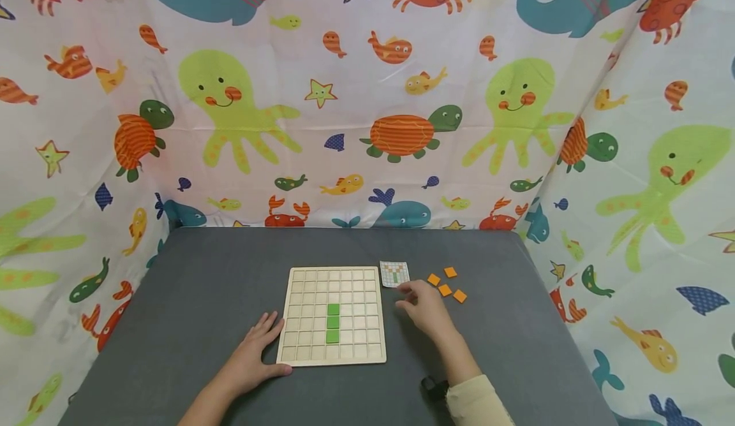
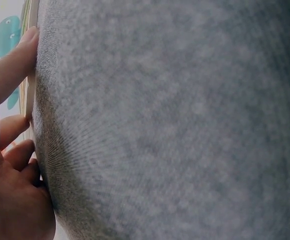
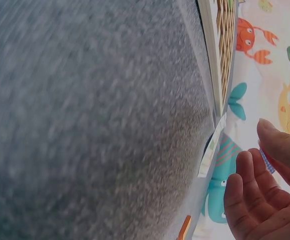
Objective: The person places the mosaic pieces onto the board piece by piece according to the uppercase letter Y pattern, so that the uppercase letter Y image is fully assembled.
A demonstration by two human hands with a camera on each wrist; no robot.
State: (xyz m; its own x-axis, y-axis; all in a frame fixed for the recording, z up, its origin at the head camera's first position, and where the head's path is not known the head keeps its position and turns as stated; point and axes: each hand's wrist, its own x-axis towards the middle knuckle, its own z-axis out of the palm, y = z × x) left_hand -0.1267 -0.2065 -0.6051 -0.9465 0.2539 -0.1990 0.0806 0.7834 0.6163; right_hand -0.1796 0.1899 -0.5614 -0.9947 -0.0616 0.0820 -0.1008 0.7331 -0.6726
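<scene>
A square wooden grid board [image 1: 304,289] lies on the grey table, with three green square tiles [image 1: 333,323] in one column of its cells. My left hand [image 1: 251,352] rests at the board's left side, fingers spread along the edge and thumb at the near left corner. In the left wrist view, the thumb and a fingertip touch the board's edge [image 2: 31,97]. Just right of the board, my right hand [image 1: 430,311] hovers near a small printed pattern card [image 1: 394,274]. The right wrist view shows its fingers [image 3: 244,195] loosely bent, with nothing between them and the thumb.
Several orange square tiles [image 1: 445,290] lie loose on the table [image 1: 230,286], right of the card and beyond the right hand. A curtain [image 1: 344,120] printed with sea animals hangs behind the table and along both sides. A dark strap [image 1: 434,389] is at the right wrist.
</scene>
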